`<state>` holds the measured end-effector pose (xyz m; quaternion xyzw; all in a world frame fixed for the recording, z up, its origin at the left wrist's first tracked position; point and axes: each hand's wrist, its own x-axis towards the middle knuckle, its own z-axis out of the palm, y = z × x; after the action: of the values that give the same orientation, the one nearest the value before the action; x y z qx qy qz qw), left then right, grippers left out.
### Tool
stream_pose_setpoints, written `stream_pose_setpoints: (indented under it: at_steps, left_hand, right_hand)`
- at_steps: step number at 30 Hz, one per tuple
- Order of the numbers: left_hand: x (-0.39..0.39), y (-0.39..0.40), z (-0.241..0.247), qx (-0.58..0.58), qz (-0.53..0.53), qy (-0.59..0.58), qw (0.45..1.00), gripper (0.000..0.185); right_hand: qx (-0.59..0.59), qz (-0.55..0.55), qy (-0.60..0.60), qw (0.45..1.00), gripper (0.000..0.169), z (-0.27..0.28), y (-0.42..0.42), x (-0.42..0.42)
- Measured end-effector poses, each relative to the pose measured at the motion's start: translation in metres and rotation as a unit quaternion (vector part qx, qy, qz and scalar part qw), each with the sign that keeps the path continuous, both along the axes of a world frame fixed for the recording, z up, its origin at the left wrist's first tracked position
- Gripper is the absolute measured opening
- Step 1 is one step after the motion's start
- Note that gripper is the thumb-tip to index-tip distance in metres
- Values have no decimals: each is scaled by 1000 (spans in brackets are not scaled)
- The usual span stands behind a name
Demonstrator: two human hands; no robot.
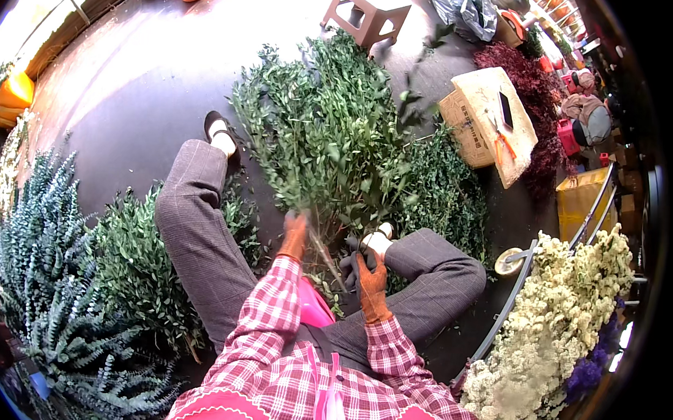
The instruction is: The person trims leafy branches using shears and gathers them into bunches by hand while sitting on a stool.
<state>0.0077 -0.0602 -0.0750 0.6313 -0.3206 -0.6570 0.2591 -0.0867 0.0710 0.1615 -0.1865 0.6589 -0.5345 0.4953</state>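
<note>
My left hand, in an orange-brown glove, is blurred at the near edge of a large heap of leafy green branches. A pale bare stem slants from beside it towards my right hand. That hand wears a matching glove with dark grey fingers and is close to the stem's lower end, between my knees. Whether either hand grips the stem is unclear. Blurred leaves of a raised branch show over the heap's right side. A bright pink object lies between my thighs, partly covered by my left sleeve.
A brown step stool stands beyond the heap. Orange-handled scissors and a black phone-like object lie on a pale board over a cardboard box. Eucalyptus is at left, cream flowers on a wheeled frame at right.
</note>
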Motion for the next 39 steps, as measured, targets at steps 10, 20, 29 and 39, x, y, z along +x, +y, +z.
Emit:
stream_pose_setpoints:
  at_steps: [10, 20, 29, 39]
  left_hand:
    - [-7, 24, 89, -119, -217, 159, 956, 37]
    - [-19, 26, 60, 125, 32, 329, 935, 30]
    - [-8, 25, 2, 86, 3, 230, 969, 30]
    - [-5, 39, 21, -95, -226, 65, 967, 42]
  right_hand:
    - [63, 148, 355, 921, 27, -83, 10, -25]
    - [16, -89, 125, 988, 24, -67, 4, -43]
    - [67, 30, 125, 989, 27, -64, 5, -44]
    - [193, 246, 409, 857, 33, -87, 5, -31]
